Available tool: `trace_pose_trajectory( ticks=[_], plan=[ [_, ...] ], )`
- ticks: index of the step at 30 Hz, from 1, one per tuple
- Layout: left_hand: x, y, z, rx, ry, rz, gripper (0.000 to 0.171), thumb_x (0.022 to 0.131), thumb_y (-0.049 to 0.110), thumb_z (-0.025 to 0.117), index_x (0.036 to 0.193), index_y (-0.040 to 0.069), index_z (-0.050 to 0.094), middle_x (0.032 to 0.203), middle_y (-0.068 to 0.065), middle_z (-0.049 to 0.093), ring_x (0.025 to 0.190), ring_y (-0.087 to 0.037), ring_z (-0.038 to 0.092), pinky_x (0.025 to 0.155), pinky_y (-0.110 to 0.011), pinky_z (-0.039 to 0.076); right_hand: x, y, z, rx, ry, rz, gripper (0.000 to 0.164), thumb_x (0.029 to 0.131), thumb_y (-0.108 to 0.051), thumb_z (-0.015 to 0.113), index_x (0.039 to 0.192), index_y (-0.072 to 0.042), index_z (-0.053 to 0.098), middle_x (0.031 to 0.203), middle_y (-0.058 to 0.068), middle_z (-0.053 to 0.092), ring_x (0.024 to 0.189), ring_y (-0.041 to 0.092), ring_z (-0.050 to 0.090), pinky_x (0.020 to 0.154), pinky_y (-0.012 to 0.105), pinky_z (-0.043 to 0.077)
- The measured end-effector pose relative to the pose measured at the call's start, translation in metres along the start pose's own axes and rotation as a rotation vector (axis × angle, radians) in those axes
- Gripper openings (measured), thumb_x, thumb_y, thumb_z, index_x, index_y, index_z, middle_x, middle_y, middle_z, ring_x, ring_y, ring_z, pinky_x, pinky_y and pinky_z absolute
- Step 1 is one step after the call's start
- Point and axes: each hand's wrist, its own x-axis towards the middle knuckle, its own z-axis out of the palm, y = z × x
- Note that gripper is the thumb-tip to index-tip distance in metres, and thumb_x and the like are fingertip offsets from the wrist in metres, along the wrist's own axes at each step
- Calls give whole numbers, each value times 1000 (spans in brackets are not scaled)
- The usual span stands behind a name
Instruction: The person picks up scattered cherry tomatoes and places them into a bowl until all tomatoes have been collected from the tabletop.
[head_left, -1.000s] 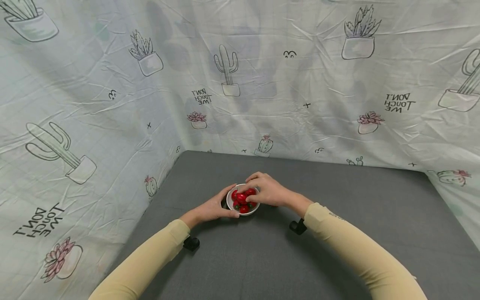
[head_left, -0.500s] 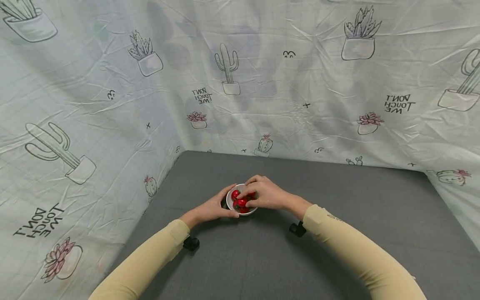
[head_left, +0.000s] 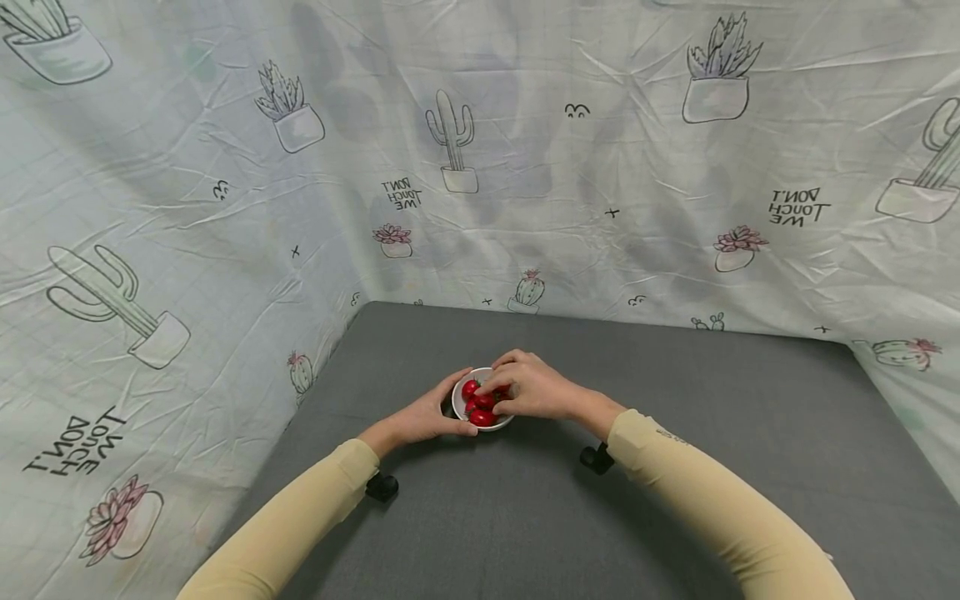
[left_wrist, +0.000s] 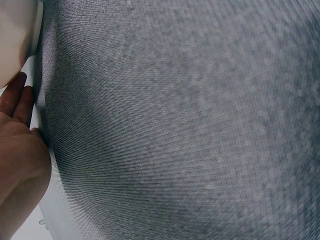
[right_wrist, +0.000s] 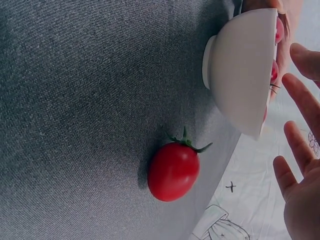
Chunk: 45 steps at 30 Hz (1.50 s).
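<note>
A small white bowl (head_left: 457, 402) holding several red cherry tomatoes (head_left: 482, 418) stands on the grey table. My left hand (head_left: 423, 416) holds the bowl from the left, thumb at the near side and fingers around the far side. In the left wrist view, fingertips of the left hand (left_wrist: 22, 150) meet the bowl wall (left_wrist: 15, 35). Over the bowl's right side reaches my right hand (head_left: 538, 390), its fingers among the tomatoes. The right wrist view shows that hand (right_wrist: 305, 200) with fingers apart beside the rim and nothing between them.
One loose cherry tomato (right_wrist: 173, 171) with a green stem lies on the cloth-covered table (right_wrist: 90, 125) near the bowl, hidden from the head view by my right hand. A white curtain (head_left: 570, 183) printed with cacti hangs behind and at the left.
My right hand has come slightly nearer to me over the bowl since a second ago. The tomatoes have shifted, one toward the bowl's near side. My left hand stays in place.
</note>
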Motion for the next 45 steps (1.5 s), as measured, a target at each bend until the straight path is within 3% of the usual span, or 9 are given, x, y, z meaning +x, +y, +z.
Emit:
trace_pose_trajectory(
  ticks=[9,16,30,37,45],
  plan=[
    [1,1,-1,-18,-8,5,108,82,45,87,164,33,19,166,2,21,152,-23,20,118,-59,20,-4,3,-7,-3,20,-11,33,91,-25,81,124,-28,77,126,-7,68,129,20,45,101,50,42],
    [1,2,-1,-12,-3,-4,107,81,46,87,164,33,21,166,1,22,152,-23,20,119,-59,19,-9,5,-22,17,48,-14,32,92,-23,80,124,-20,77,123,-9,70,131,20,44,107,55,36],
    [1,3,-1,1,13,-8,109,79,46,89,164,34,21,166,1,23,152,-22,20,119,-58,19,-28,14,-45,21,102,76,36,91,-23,81,126,-23,76,133,-3,63,133,22,42,106,58,36],
    [0,4,0,22,16,-11,108,79,47,88,163,36,21,166,1,22,152,-22,19,119,-58,19,-36,18,-50,32,105,82,37,92,-26,80,128,-24,74,137,4,61,133,25,42,106,60,35],
    [-1,5,1,18,10,-5,108,80,46,88,163,34,21,166,0,21,153,-23,18,119,-58,19,-47,26,-51,20,118,106,37,92,-26,80,128,-25,74,135,1,61,132,25,43,103,58,38]
  ],
)
